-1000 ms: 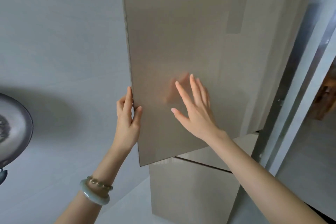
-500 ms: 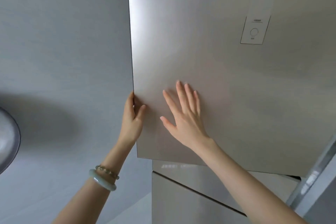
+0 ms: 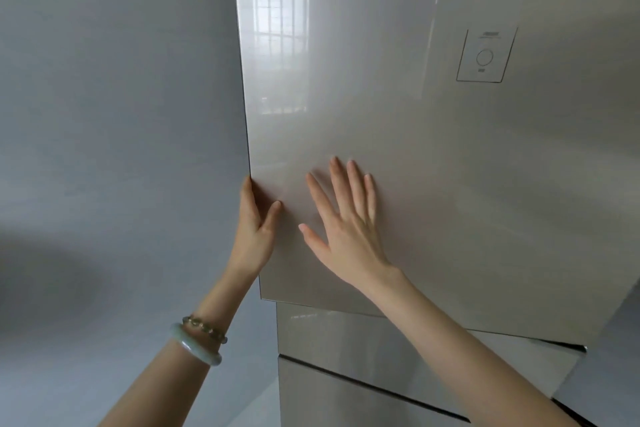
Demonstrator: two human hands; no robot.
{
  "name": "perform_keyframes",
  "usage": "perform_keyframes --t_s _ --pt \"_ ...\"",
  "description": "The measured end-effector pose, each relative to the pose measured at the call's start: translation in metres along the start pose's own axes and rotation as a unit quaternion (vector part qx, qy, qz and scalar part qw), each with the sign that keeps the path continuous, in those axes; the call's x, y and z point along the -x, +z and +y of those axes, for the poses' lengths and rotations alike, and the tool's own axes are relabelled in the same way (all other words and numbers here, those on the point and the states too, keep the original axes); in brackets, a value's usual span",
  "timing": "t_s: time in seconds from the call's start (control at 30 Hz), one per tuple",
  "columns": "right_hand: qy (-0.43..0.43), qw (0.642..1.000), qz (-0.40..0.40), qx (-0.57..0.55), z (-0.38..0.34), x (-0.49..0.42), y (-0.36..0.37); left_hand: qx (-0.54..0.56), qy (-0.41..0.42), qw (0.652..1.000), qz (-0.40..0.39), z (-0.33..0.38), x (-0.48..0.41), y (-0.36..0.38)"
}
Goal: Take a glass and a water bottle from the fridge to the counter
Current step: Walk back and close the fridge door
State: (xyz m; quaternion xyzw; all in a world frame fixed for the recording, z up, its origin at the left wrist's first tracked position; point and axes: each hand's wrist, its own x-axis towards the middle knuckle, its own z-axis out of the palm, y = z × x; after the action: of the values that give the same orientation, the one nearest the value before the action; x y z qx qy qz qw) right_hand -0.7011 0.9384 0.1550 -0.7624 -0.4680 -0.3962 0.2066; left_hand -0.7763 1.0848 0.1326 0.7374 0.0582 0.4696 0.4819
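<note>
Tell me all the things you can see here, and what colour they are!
fridge door: 1, shiny beige, centre and right, reflecting a window
control panel: 1, outlined rectangle with a circle, upper right of the door
drawers: 2 fronts showing, beige, under the door
wall: 1, pale grey, left
bangle: 1, pale green, left wrist
bead bracelet: 1, brownish, just above the bangle
left hand: 1, fingers around the door's left edge
right hand: 1, flat and spread on the door front
</note>
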Motion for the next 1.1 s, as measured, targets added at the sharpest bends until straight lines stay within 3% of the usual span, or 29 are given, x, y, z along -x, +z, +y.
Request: perform_keyframes --t_s 0.77,0.93,1.1 --pt "0.034 0.999 -0.03 0.026 0.028 -0.027 0.039 -0.018 -0.017 0.999 -0.041 -0.05 -0.058 0.028" --pt "0.046 0.998 -0.023 -0.04 0.028 -0.028 0.035 -0.031 -0.026 0.998 -0.044 -0.047 -0.059 0.025" --pt "0.101 0.97 -0.004 -0.222 0.03 -0.027 0.014 -0.039 -0.046 0.997 -0.039 -0.036 -0.059 0.019"
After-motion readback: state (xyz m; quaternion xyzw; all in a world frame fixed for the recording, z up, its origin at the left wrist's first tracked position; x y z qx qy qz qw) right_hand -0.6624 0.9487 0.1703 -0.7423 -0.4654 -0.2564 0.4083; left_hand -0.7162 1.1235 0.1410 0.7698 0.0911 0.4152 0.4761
